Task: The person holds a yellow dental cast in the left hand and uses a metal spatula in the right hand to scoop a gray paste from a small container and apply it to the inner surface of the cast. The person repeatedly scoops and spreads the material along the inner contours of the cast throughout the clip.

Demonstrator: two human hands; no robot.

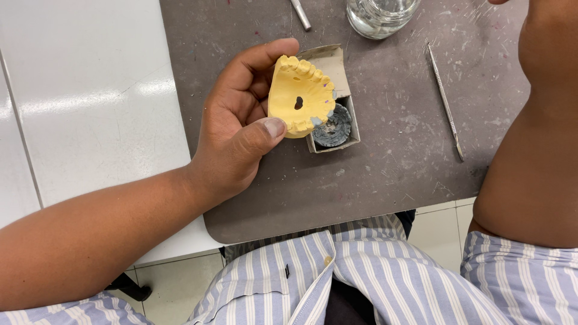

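My left hand (238,129) holds a yellow plaster cast of a row of teeth (299,96) between thumb and fingers, above the grey mat. The cast has a dark hole in its middle and small grey-blue patches along its right teeth. My right forearm fills the right side of the view. It runs up past the top edge, so my right hand is out of sight.
A small open cardboard box (337,108) with a dark round ribbed piece (334,127) lies under the cast. A thin metal pick (445,102) lies to the right, a glass jar (379,15) and a metal tool tip (301,15) at the top. A white tabletop (84,102) lies left of the grey mat (391,168).
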